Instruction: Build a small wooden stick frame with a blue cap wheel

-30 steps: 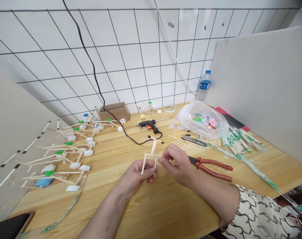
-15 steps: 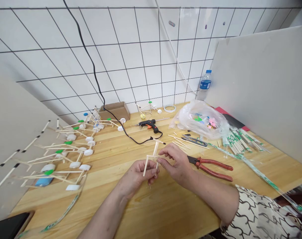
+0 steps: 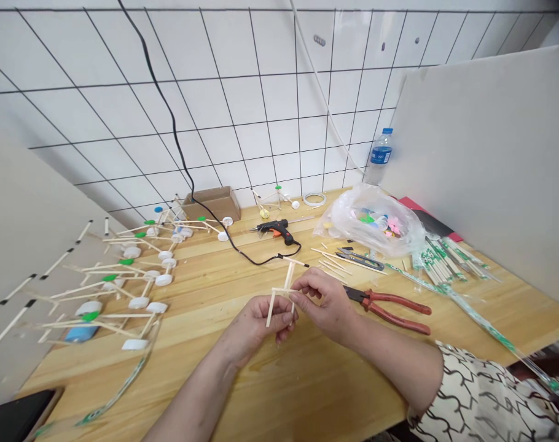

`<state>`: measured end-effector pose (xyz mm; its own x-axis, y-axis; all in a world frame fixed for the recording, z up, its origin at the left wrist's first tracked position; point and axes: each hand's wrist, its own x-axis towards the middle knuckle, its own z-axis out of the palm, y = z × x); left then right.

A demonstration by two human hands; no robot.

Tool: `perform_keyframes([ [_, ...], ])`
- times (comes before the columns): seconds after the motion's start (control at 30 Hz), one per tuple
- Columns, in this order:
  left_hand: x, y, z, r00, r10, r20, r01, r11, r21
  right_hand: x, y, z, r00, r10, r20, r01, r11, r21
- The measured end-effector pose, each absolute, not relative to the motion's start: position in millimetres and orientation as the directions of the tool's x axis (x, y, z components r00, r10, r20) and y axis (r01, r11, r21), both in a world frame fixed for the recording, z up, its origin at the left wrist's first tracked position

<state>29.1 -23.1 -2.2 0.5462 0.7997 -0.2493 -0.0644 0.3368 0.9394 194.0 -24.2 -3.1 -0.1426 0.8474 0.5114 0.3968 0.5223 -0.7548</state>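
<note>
I observe two bare hands over the near middle of the table (image 3: 302, 393). The left hand (image 3: 265, 325) grasps a stick frame (image 3: 289, 276) by its right leg, between thumb and fingers. The right hand (image 3: 325, 304) sets its thumb and forefinger at the right end of the crossbar; I cannot tell whether they grip it or only touch it. The frame is raised in front of me, two legs toward the near side, dark-tipped crosspiece at the far end.

Just right of the right hand lie red-handled pliers (image 3: 368, 301). Farther out are loose sticks (image 3: 335, 267) and, beside them, snips (image 3: 362, 260). A black glue gun (image 3: 279, 231) lies beyond the frame, with its cord trailing left. To the far right I identify a plastic bag (image 3: 346, 205) of colored pieces, wrapped sticks (image 3: 438, 261) and a bottle (image 3: 381, 155). A cardboard box (image 3: 224, 202) is at the far left of center. Stick models (image 3: 134, 345) with white discs line the left side; a phone (image 3: 19, 417) occupies the near left corner.
</note>
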Motion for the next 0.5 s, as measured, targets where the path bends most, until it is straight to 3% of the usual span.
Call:
perform_keyframes([
  [0.27, 29.8, -22.9, 3.9, 0.509, 0.827, -0.238, -0.086, 0.324, 0.942, 196.2, -23.4, 5.1, -0.139, 0.873, 0.467, 0.397, 0.481, -0.782],
  [0.5, 29.2, -18.1, 2.7, 0.277, 0.931, -0.237, -0.212, 0.3, 0.93, 198.4, -21.5, 4.2, -0.123, 0.895, 0.429, 0.421, 0.438, -0.795],
])
